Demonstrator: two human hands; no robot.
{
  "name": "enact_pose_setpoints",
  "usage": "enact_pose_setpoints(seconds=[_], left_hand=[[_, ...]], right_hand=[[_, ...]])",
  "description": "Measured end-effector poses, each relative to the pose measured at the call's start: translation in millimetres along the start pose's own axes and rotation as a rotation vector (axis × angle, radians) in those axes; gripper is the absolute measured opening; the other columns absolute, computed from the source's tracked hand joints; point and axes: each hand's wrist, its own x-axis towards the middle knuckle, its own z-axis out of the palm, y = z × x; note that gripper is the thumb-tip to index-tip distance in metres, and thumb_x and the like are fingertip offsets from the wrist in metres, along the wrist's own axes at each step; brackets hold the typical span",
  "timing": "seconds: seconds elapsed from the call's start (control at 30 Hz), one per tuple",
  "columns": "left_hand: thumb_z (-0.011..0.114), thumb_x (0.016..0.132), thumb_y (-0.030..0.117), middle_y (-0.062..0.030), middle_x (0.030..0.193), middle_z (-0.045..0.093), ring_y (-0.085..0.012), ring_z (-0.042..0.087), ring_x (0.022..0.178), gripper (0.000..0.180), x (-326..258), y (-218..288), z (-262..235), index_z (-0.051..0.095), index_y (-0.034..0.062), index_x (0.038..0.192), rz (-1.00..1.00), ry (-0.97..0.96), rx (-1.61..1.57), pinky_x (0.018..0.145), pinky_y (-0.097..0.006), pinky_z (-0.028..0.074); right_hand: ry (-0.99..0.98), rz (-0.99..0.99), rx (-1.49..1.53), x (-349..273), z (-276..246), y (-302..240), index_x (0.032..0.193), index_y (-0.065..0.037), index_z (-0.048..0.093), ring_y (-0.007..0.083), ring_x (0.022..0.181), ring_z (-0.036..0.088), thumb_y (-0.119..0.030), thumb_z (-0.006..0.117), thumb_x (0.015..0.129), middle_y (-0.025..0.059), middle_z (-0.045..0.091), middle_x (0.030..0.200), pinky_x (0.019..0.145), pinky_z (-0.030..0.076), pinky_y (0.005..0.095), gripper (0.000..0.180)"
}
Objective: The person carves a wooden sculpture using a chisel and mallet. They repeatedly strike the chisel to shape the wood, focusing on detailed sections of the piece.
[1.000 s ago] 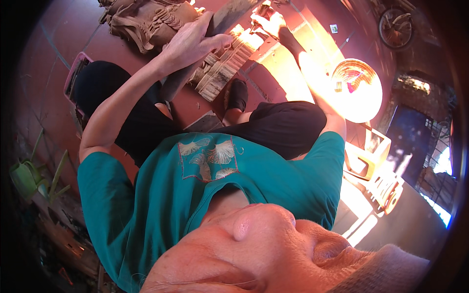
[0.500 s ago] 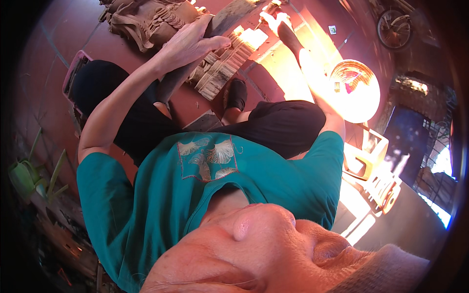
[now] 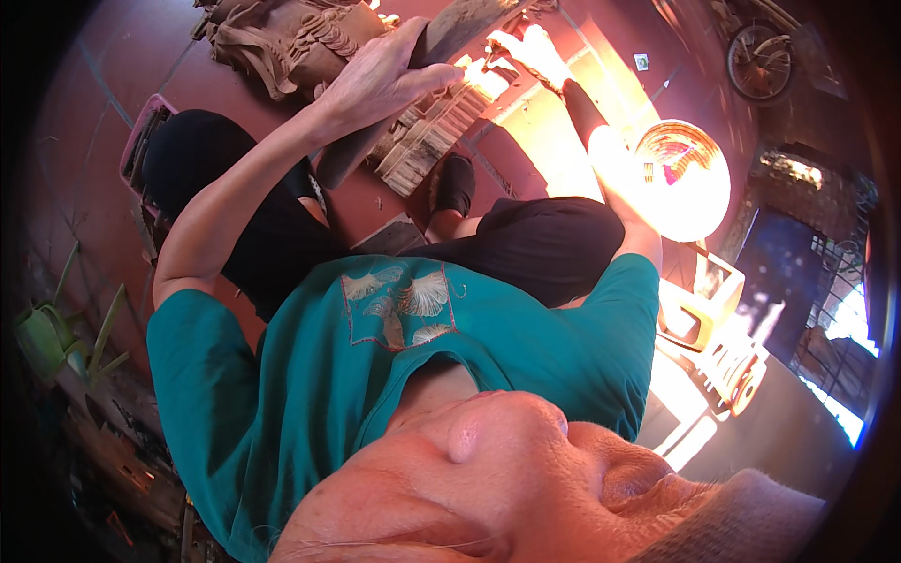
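Note:
My left hand is closed round a long dark bar that looks like wood. Its thumb stretches out along the right side, and the bar slants up to the top edge of the view. My right hand is in strong sunlight beyond a bundle of brown strips. Its fingers are bent together near the far end of the bundle, and glare hides what is between them. The bundle lies on the red tiles, right of the bar and in front of my foot.
A heap of brown, folded slabs lies at the far left. On the right are a sunlit conical hat, a wooden stool and a bicycle wheel. A green plant stands at the left, near a pink-edged seat.
My left hand and the bar have shifted slightly up and to the right. My right hand has come a little nearer to the far end of the brown bundle.

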Motion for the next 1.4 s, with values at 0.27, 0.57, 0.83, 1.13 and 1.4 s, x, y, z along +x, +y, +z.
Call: enact_pose_setpoints(seconds=[0.27, 0.57, 0.83, 1.13, 1.4], left_hand=[[0.068, 0.092, 0.049, -0.0131, 0.084, 0.068, -0.0211, 0.067, 0.073, 0.067, -1, 14, -4, 0.051, -0.0020, 0.132, -0.100, 0.005, -0.084, 0.068, -0.037, 0.053], [0.067, 0.092, 0.048, -0.0219, 0.082, 0.068, -0.0373, 0.070, 0.080, 0.062, 6, -11, 8, 0.053, -0.0070, 0.118, -0.009, -0.131, 0.201, 0.073, -0.044, 0.053], [0.067, 0.093, 0.043, -0.0151, 0.084, 0.067, -0.0266, 0.066, 0.071, 0.062, 6, -3, 5, 0.050, -0.0058, 0.128, 0.025, 0.019, 0.101, 0.071, -0.038, 0.053], [0.067, 0.092, 0.045, -0.0111, 0.085, 0.065, -0.0176, 0.062, 0.072, 0.064, -3, -7, -7, 0.053, -0.0060, 0.128, -0.170, -0.159, 0.003, 0.068, -0.033, 0.051], [0.067, 0.091, 0.047, -0.0152, 0.075, 0.063, -0.0214, 0.064, 0.067, 0.058, -12, -19, -3, 0.057, -0.0065, 0.111, -0.052, -0.044, -0.034, 0.066, -0.039, 0.051]], right_hand=[[0.060, -0.034, 0.024, -3, 5, 8, 0.112, -0.005, 0.067, 0.0123, 0.077, 0.068, -0.027, 0.073, 0.091, 0.0044, 0.073, 0.088, 0.080, 0.057, 0.0306, 0.031], [0.130, -0.217, -0.250, 26, 4, 70, 0.116, -0.007, 0.067, 0.0159, 0.091, 0.069, -0.022, 0.072, 0.092, 0.0071, 0.074, 0.100, 0.086, 0.053, 0.0354, 0.029], [0.033, -0.022, -0.025, -1, 8, 11, 0.114, -0.010, 0.066, 0.0135, 0.094, 0.068, -0.029, 0.073, 0.092, 0.0037, 0.073, 0.099, 0.088, 0.054, 0.0330, 0.030], [0.151, -0.205, -0.157, -8, -2, 19, 0.114, -0.005, 0.067, 0.0200, 0.091, 0.071, -0.023, 0.070, 0.094, 0.0116, 0.074, 0.102, 0.081, 0.054, 0.0351, 0.027], [0.044, -0.421, -0.077, -11, 15, 26, 0.107, -0.004, 0.063, 0.0145, 0.082, 0.065, -0.021, 0.073, 0.095, 0.0069, 0.069, 0.088, 0.077, 0.053, 0.0323, 0.023]])
